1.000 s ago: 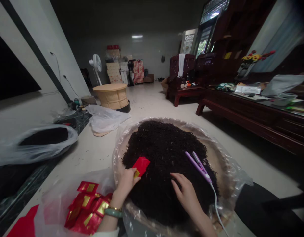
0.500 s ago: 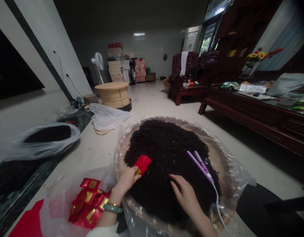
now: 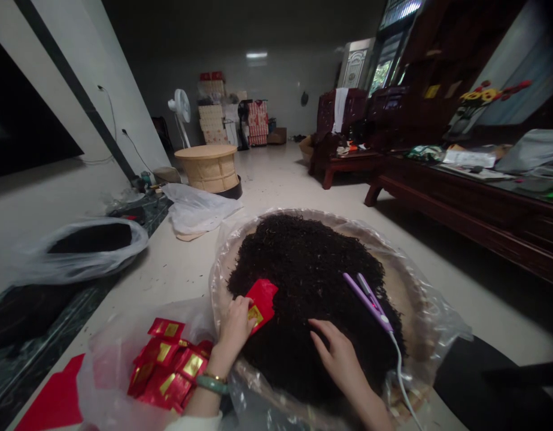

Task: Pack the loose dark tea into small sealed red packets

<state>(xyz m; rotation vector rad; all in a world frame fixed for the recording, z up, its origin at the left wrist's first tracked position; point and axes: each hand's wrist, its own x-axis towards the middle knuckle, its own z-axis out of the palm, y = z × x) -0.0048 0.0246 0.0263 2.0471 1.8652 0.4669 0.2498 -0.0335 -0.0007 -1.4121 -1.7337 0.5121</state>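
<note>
My left hand (image 3: 234, 326) pinches a small red packet (image 3: 264, 297) with a gold label, holding it over the left side of a heap of dark, dry tea leaves (image 3: 303, 263). Over the near part of the heap, my right hand (image 3: 334, 350) has its thumb and fingers apart, with nothing visible in it; its fingertips are close to the leaves, though I cannot tell if they touch. The leaves fill a wide round basket (image 3: 418, 293) lined with clear plastic. On their right side lies a purple hair straightener (image 3: 368, 302), jaws apart, its white cord running toward me.
Several red-and-gold packets (image 3: 162, 365) lie in a clear plastic bag left of the basket. Farther left sits an open bag of dark leaves (image 3: 94, 238). A round wooden drum table (image 3: 209, 164) stands ahead, a long dark wooden table (image 3: 474, 215) at right.
The red packet has turned, so more of its gold label shows in my left hand. My right hand stays in nearly the same place. The camera view has shifted slightly.
</note>
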